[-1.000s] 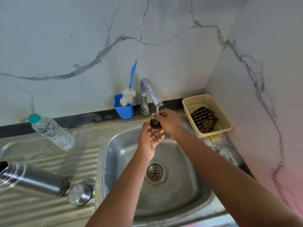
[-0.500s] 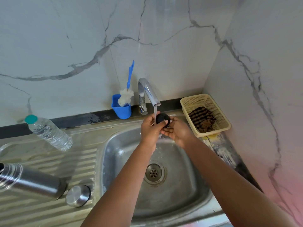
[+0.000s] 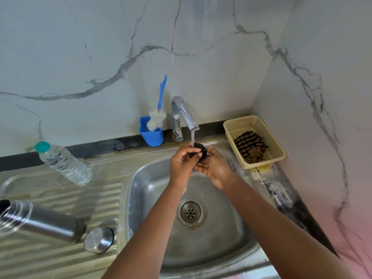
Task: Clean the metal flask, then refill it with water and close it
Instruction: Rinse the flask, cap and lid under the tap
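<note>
Marble-veined wall tiles back your steel sink (image 3: 141, 198), where little has changed in the last half second: the black stopper (image 3: 199, 151) sits a touch higher under the tap (image 3: 184, 115). Water falls onto it. Your left hand (image 3: 182, 164) pinches it with curled fingers; your right hand (image 3: 216, 168) cups it from beneath, fingers bent around it. On the ribbed drainboard at left the metal flask (image 3: 40, 220) lies open, its steel cap (image 3: 99, 240) just beside the base, a plastic water bottle (image 3: 64, 164) behind.
</note>
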The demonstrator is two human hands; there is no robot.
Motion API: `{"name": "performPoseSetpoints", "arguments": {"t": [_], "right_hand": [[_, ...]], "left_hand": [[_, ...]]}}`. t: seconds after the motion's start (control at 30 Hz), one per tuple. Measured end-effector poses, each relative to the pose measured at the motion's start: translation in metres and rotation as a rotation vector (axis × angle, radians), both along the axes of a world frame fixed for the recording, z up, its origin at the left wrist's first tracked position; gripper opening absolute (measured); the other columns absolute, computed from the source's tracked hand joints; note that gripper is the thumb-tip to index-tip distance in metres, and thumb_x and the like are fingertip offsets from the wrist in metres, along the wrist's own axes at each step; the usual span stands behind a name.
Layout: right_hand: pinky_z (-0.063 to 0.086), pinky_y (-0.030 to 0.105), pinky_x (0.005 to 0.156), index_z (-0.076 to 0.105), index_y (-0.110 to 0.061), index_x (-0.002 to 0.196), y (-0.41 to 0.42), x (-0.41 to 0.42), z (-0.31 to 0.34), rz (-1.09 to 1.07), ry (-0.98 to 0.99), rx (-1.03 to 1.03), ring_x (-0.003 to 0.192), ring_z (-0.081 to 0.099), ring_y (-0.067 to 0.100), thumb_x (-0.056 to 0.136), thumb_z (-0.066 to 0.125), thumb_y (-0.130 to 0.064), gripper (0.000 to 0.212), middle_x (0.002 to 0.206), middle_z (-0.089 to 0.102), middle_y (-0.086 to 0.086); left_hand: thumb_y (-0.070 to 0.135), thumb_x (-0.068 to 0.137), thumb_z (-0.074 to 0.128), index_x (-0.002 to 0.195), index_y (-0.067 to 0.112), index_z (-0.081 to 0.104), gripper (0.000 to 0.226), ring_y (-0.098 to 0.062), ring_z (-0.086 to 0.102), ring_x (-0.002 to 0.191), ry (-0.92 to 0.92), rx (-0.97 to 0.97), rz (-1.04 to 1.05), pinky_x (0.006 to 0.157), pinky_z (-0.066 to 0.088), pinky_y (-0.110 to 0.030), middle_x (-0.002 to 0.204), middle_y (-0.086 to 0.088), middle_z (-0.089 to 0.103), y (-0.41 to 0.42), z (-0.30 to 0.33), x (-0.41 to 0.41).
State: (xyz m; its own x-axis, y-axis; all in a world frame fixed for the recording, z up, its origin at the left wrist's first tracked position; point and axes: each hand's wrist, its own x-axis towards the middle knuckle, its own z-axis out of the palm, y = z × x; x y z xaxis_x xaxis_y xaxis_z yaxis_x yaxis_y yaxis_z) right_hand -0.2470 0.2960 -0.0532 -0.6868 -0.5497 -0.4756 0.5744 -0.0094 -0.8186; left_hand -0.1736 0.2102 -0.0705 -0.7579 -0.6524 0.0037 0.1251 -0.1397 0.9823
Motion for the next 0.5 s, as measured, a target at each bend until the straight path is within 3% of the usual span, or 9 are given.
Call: {"name": "performPoseSetpoints", "arguments": {"t": [0.17, 0.33, 0.43, 0.5], "right_hand": [[0.059, 0.039, 0.087, 0.063, -0.014, 0.112, -0.002, 0.004, 0.000, -0.008, 0.271, 0.096, 0.099, 0.069, 0.024, 0.087, 0.060, 0.011, 0.035, 0.114, 0.067, 0.010], [0.057, 0.029, 0.088, 0.068, -0.033, 0.100, -0.010, 0.005, 0.005, -0.003, 0.602, 0.214, 0.102, 0.065, 0.011, 0.081, 0.073, 0.003, 0.042, 0.116, 0.062, -0.004], [0.053, 0.021, 0.084, 0.070, -0.028, 0.105, -0.013, 0.002, 0.007, 0.040, 0.772, 0.255, 0.098, 0.062, 0.003, 0.079, 0.074, 0.003, 0.040, 0.113, 0.059, -0.009], [0.052, 0.021, 0.083, 0.069, -0.025, 0.108, -0.014, 0.000, 0.009, 0.062, 0.876, 0.301, 0.096, 0.062, 0.004, 0.080, 0.074, 0.000, 0.038, 0.111, 0.057, -0.011]], "left_hand": [[0.018, 0.092, 0.068, 0.135, 0.021, 0.052, 0.045, -0.016, 0.061, 0.117, -0.100, 0.130, 0.002, 0.083, 0.054, -0.022, 0.126, -0.003, 0.062, 0.001, 0.001, -0.004], [0.045, 0.099, 0.050, 0.126, 0.028, 0.059, 0.033, -0.015, 0.062, 0.113, -0.201, 0.249, -0.056, 0.092, 0.050, -0.034, 0.120, 0.002, 0.067, -0.006, -0.005, -0.006], [0.043, 0.100, 0.049, 0.119, 0.020, 0.063, 0.033, -0.016, 0.062, 0.095, -0.146, 0.388, -0.049, 0.087, 0.049, -0.033, 0.102, 0.000, 0.069, -0.008, -0.008, -0.004], [0.042, 0.100, 0.048, 0.124, 0.017, 0.060, 0.037, -0.018, 0.066, 0.094, -0.109, 0.418, -0.054, 0.087, 0.053, -0.034, 0.104, -0.006, 0.071, -0.010, -0.010, -0.004]]}}
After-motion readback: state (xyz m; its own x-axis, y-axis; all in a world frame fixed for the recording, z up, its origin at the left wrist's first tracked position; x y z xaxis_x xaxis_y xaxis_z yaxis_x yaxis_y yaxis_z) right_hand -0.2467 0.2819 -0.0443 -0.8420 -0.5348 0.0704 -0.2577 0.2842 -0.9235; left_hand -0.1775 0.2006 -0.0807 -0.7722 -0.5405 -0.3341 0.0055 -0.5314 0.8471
